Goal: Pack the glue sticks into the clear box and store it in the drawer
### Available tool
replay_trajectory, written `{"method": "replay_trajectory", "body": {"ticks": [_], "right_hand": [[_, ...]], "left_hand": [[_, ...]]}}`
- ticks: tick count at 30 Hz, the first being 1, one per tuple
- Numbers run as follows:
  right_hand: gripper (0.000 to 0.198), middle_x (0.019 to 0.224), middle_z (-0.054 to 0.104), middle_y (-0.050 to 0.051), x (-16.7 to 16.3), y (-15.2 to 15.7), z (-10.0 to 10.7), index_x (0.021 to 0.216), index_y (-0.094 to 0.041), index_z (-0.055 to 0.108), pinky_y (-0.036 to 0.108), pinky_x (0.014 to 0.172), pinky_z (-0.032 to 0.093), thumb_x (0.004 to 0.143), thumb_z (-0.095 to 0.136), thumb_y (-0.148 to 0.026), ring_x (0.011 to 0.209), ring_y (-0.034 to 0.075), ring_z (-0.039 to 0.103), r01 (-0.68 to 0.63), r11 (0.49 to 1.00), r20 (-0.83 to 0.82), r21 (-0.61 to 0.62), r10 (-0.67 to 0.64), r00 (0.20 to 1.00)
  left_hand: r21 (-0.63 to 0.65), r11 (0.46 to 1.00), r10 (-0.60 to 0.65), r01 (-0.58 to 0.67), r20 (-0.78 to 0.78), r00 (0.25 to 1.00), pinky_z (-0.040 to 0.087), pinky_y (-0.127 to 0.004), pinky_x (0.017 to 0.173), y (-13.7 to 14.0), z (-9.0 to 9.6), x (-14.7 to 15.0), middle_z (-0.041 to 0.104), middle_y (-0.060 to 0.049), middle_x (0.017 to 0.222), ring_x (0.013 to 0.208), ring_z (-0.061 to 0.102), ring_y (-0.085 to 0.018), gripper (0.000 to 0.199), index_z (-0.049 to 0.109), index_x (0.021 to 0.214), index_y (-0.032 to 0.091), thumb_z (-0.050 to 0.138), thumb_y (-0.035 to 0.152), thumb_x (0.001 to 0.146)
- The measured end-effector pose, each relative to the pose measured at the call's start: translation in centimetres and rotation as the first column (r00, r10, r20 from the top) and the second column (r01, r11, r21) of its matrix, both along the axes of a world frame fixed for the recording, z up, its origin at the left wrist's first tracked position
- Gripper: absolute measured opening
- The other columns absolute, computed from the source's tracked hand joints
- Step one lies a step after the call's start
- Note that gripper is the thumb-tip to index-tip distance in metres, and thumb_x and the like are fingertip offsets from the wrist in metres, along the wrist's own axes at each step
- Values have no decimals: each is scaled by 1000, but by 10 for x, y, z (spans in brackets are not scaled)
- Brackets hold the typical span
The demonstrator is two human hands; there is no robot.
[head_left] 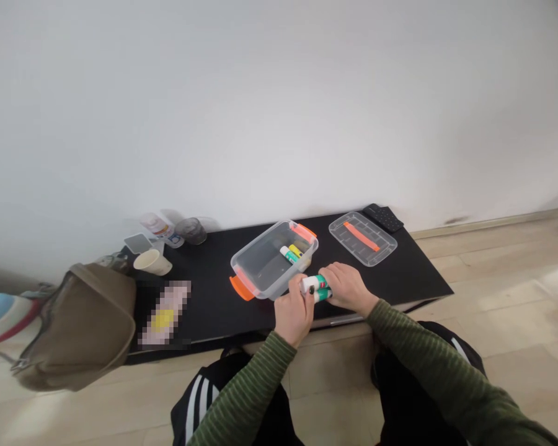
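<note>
Gripping smooth cylinders (pixel 315 282) beside a clear plastic box (pixel 263 263).

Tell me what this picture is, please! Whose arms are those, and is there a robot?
No robot here, just a person. The camera sits on their head, looking forward and down, so you see what's in front of them. Their bare left hand and right hand hold white-and-green tubes between them. On the black table is a clear box with orange clips and more tubes inside. Its clear lid lies to the right. Towards the left are a paper cup and a brown bag.
</note>
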State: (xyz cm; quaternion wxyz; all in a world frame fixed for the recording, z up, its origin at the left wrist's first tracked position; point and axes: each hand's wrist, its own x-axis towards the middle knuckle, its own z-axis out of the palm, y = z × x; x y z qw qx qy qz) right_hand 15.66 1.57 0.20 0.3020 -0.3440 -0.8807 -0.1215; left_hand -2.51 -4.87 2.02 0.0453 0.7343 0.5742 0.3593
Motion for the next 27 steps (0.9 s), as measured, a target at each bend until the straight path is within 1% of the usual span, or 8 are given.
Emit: {"method": "replay_trajectory", "body": {"ticks": [7, 12, 14, 16, 18, 21, 24, 27], "right_hand": [[21, 80, 60, 6, 2, -9, 6, 101, -16, 60, 34, 62, 30, 85, 56, -28, 72, 21, 48, 139, 988, 38, -71, -136, 990], [27, 90, 64, 7, 16, -5, 21, 102, -18, 59, 32, 63, 33, 80, 62, -34, 81, 22, 56, 232, 919, 132, -319, -200, 971], [31, 97, 66, 8, 29, 2, 26, 104, -20, 58, 30, 64, 34, 77, 65, -32, 87, 24, 59, 321, 832, 149, -452, -285, 947], [38, 101, 67, 7, 41, 12, 26, 107, -20, 56, 28, 64, 36, 73, 67, -31, 89, 24, 62, 412, 694, 135, -590, -418, 898], [45, 100, 68, 7, 49, 22, 22, 112, -20, 53, 28, 66, 40, 72, 68, -34, 88, 25, 65, 433, 539, 112, -722, -527, 842], [53, 99, 70, 11, 50, 37, 10, 116, -17, 50, 30, 69, 45, 72, 69, -41, 90, 28, 68, 447, 347, 168, -824, -605, 779], [59, 106, 69, 16, 41, 46, 1, 117, -14, 51, 34, 73, 48, 70, 70, -44, 98, 33, 68, 518, 258, 281, -815, -607, 744], [61, 110, 69, 19, 32, 51, -4, 119, -13, 50, 38, 78, 50, 70, 70, -44, 104, 35, 68, 554, 244, 328, -796, -595, 734]], "left_hand": [[-29, 996, 82, -80, 53, 995, 45, -28, 56, 12, -2, 13, 72, -8, 85, 58, 68, -20, 32, 50, 117, 16, 34, 37, 100], [-52, 989, 141, -137, 107, 984, 43, -28, 56, 29, 1, 15, 70, -6, 74, 58, 67, -21, 33, 50, 115, 16, 32, 40, 101], [-61, 981, 191, -183, 166, 967, 44, -28, 57, 34, 5, 14, 69, -6, 74, 60, 67, -21, 33, 49, 116, 17, 28, 39, 102], [-99, 982, 173, -162, 120, 978, 45, -29, 59, 38, 6, 14, 69, -6, 75, 62, 68, -22, 34, 49, 118, 17, 28, 40, 102], [-200, 977, 57, -69, -68, 996, 46, -29, 62, 42, 4, 20, 70, -6, 75, 65, 70, -23, 36, 51, 119, 18, 32, 43, 101], [-392, 920, -130, -22, -355, 926, 49, -31, 68, 52, -7, 36, 71, -9, 79, 75, 72, -26, 38, 54, 119, 19, 33, 46, 101], [-460, 883, -165, -90, -486, 858, 51, -34, 71, 66, -23, 47, 71, -12, 91, 84, 72, -28, 39, 52, 124, 19, 31, 44, 102], [-466, 877, -178, -115, -538, 824, 52, -34, 69, 76, -39, 51, 67, -12, 104, 86, 72, -28, 37, 48, 131, 22, 34, 40, 102]]}}
